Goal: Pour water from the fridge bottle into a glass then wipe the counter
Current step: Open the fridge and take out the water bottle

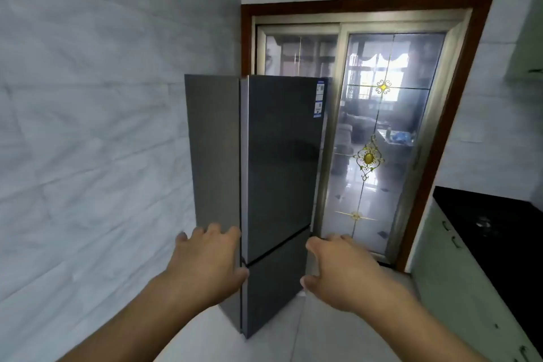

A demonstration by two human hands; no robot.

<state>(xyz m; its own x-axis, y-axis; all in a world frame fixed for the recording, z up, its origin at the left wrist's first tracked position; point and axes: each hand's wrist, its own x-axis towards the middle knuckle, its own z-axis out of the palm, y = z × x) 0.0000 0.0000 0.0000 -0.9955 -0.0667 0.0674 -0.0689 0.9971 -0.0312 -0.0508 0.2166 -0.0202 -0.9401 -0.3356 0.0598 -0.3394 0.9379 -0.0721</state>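
Observation:
A tall grey two-door fridge (279, 156) stands against the white tiled wall, both doors closed, stickers on its top right corner. My left hand (205, 264) reaches toward its left front edge near the seam between the upper and lower doors, fingers spread, holding nothing. My right hand (340, 270) is held out at the fridge's right side at the same height, fingers apart and empty. Whether either hand touches the fridge cannot be told. No bottle or glass is in view.
A sliding glass door (379, 141) in a brown wooden frame stands behind the fridge. A black counter (499, 232) over pale green cabinets (446, 267) runs along the right. Light floor tiles (323, 332) lie in front of the fridge.

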